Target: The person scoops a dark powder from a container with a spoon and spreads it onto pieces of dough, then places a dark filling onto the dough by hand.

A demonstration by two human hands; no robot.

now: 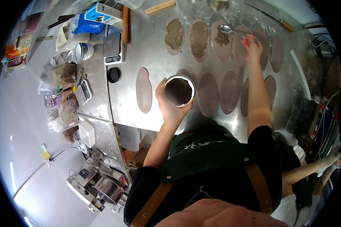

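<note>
My left hand (170,112) is wrapped round a white tub (193,90) with dark brown, crumbly filling (178,91) inside. Higher up on the right, my right hand (252,47) grips a metal spoon (226,29) by its handle. The spoon's bowl is over an oval, brownish-pink dough piece (224,53) that carries a small heap of filling. Two dough ovals (173,36) (199,41) to its left are spread with the same filling. Several plain dough ovals (208,95) lie in two rows, some partly hidden by my right arm and the tub.
On the left stand a kitchen scale (112,47), a black round lid (114,75) and a wooden rolling pin (125,24). A long knife with a wooden handle (287,25) lies at the back right. Another person's gloved hand (329,159) shows at the lower right.
</note>
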